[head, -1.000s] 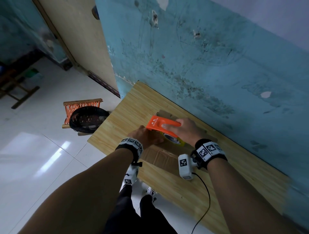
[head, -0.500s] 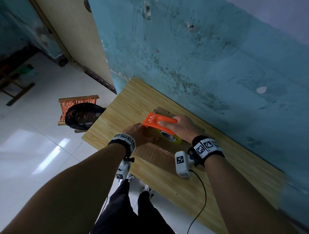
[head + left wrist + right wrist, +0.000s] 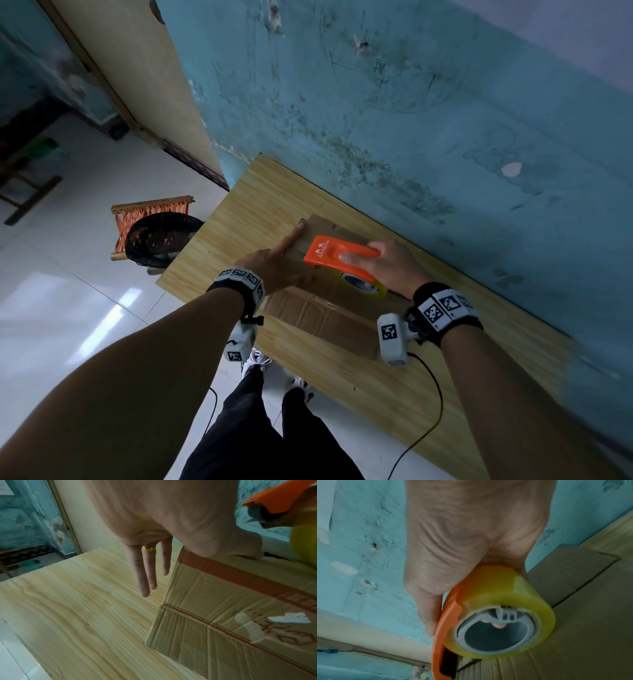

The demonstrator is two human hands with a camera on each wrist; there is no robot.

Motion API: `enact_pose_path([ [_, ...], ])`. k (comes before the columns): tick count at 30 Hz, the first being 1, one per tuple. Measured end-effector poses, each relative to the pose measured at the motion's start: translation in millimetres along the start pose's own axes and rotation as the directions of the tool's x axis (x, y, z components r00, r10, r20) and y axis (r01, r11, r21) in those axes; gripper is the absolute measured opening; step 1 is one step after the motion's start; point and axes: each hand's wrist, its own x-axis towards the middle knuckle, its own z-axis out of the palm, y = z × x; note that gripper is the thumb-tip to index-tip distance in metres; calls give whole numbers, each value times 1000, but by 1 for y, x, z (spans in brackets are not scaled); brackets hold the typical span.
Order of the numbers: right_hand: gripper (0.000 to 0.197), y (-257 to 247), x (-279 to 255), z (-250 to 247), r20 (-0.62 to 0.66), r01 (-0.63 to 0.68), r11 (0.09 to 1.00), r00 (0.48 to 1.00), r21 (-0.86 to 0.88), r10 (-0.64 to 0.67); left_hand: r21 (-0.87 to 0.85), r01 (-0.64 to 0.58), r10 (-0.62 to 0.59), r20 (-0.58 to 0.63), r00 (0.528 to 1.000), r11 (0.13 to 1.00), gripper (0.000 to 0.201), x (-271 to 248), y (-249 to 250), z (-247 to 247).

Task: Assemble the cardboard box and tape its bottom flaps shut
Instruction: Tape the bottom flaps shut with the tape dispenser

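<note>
A worn cardboard box (image 3: 318, 315) stands on the wooden table (image 3: 260, 192) against the wall, closed flaps facing up. My right hand (image 3: 390, 263) grips an orange tape dispenser (image 3: 329, 253) with a yellowish tape roll (image 3: 363, 286), held on the box's top. In the right wrist view the tape roll (image 3: 505, 601) sits over the flap seam of the box (image 3: 590, 601). My left hand (image 3: 274, 263) rests on the box's left top edge, index finger stretched toward the far corner. In the left wrist view the other fingers (image 3: 149, 568) hang straight beside the box's side (image 3: 223, 615).
A teal wall (image 3: 411, 120) runs close behind the box. Left of the table, on the tiled floor, a black mesh basket (image 3: 161, 240) sits by a small stool with orange webbing (image 3: 150, 209). A cable (image 3: 431, 411) hangs from my right wrist over the table's near edge.
My left hand has uncurled from beside the dispenser's front, and its index finger now reaches along the box's left edge. My right hand still holds the dispenser on the box top.
</note>
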Motion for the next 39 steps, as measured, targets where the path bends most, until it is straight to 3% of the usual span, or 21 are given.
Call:
enact_pose_path([
  [6, 50, 19, -15, -16, -9, 3, 999, 1000, 41, -3, 26, 30, -30, -1, 1000, 999, 116, -5, 4, -1],
  [14, 61, 62, -31, -39, -42, -42, 993, 998, 107, 47, 48, 45, -45, -1, 999, 998, 114, -5, 8, 0],
  [22, 42, 53, -36, -32, -69, -14, 998, 997, 56, 18, 115, 29, -22, -64, 998, 993, 115, 0, 10, -2],
  [28, 52, 55, -33, -26, -98, -19, 994, 995, 105, 29, 342, 61, -35, -82, 996, 938, 118, 15, 36, -21],
  [30, 51, 54, -35, -25, -111, -19, 995, 993, 101, 30, 452, 19, 32, -106, 994, 892, 118, 19, 48, -24],
  [34, 46, 53, -39, -27, -113, -35, 991, 992, 127, 49, 509, -193, 272, -85, 958, 839, 112, 25, 72, -9],
  [39, 47, 58, -40, -28, -123, -37, 992, 991, 119, 52, 526, -191, 274, -83, 958, 829, 135, 26, 100, 14],
])
